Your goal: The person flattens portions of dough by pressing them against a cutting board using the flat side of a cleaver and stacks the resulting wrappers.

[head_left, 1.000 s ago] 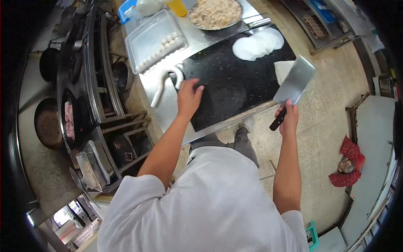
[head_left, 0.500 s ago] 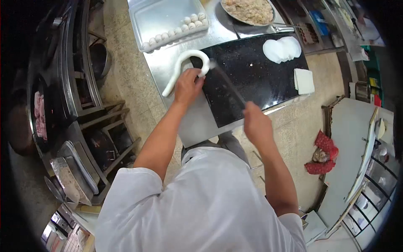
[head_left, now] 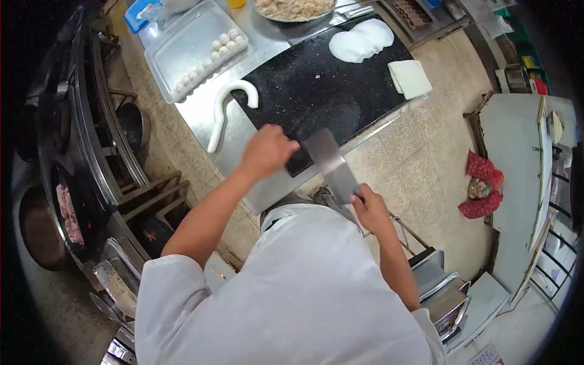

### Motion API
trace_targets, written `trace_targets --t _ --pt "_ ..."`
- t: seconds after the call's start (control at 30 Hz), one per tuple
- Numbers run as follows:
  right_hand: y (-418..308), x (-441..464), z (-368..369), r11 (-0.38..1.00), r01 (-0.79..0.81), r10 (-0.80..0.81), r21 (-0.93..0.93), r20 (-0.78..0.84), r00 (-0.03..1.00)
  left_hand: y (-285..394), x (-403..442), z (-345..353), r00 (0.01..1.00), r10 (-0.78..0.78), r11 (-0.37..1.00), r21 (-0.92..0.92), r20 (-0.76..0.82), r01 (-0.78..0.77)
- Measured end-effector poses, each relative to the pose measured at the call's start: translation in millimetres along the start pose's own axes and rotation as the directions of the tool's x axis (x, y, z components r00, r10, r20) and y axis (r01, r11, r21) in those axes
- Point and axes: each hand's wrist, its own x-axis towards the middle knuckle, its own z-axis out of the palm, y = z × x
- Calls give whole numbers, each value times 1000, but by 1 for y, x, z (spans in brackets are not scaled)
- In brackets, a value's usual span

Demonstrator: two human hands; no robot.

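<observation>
In my right hand (head_left: 372, 210) is the handle of a cleaver (head_left: 331, 164), its broad blade tilted over the near edge of the black board (head_left: 322, 103). My left hand (head_left: 271, 149) is closed above the board's near-left corner, close to the blade's tip. Whatever its fingers may hold is hidden. A hook-shaped rope of white dough (head_left: 220, 109) lies on the metal table, its curled end resting on the board's left edge; neither hand touches it. Thin white dough rounds (head_left: 362, 41) overlap on the board's far right.
Left of the board is a clear plastic tray (head_left: 167, 52) with several dough balls (head_left: 204, 67). A pan of pale filling (head_left: 295, 7) stands behind. A folded white cloth (head_left: 410, 79) lies at the right edge. Red net bags (head_left: 480, 185) rest on the right.
My left hand has let go of the dough rope and drawn back toward me. The cleaver has come back from the rope's end to the board's near edge. The view has shifted.
</observation>
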Motion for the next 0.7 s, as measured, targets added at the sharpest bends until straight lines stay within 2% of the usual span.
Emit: trace_targets --t 0.03,0.07,0.1,0.13,0.17,0.2,0.23,0.3,0.33,0.37,0.4,0.43,0.5,0.53,0.6,0.63,0.67,0.7 --pt "6 -11 -11 1000 6 -6 19 -5 1000 13 5 9 972 224 967 109 71 -231" --pt "14 -23 -24 994 -18 26 111 -74 997 21 12 18 970 229 963 128 80 -238" --pt "18 -29 -39 978 -42 70 202 -137 988 30 20 30 959 279 947 180 -42 -267" --pt "21 -29 -56 975 -50 82 219 -138 987 43 28 35 931 330 930 225 -157 -292" --pt "24 -27 -74 950 -50 126 308 -233 964 50 42 39 931 337 926 226 -138 -302" --pt "24 -23 -88 918 -44 180 394 -316 932 58 57 36 940 338 921 221 -51 -319" --pt "24 -6 -99 867 81 156 492 -421 894 64 67 35 942 334 917 219 34 -333" --pt "24 56 -115 768 277 132 578 -566 814 69 90 40 931 364 908 216 10 -358" --pt "37 93 -116 795 216 202 567 -583 787 72 96 36 922 386 900 206 27 -383" --pt "50 131 -116 759 219 215 613 -553 805 75 98 32 911 409 891 192 50 -410" --pt "50 161 -116 620 111 337 776 -391 856 79 99 29 914 404 887 228 37 -401" --pt "61 183 -113 477 -76 464 876 -178 868 81 96 33 910 412 881 235 50 -411" --pt "58 190 -110 516 -161 526 841 -163 835 78 105 36 949 307 942 159 -65 -294" --pt "55 189 -109 514 -144 523 846 -176 834 78 106 38 964 256 961 129 -77 -245" --pt "54 156 -88 603 -164 445 781 -158 882 73 104 41 962 266 964 43 -65 -263" --pt "49 134 -75 728 -229 400 647 -130 907 70 107 37 959 274 961 -27 -75 -276" --pt "42 113 -62 832 -263 350 489 -95 932 76 103 27 954 288 957 2 -83 -289" --pt "37 95 -46 868 -343 338 358 79 938 79 98 18 949 302 953 31 -87 -300"
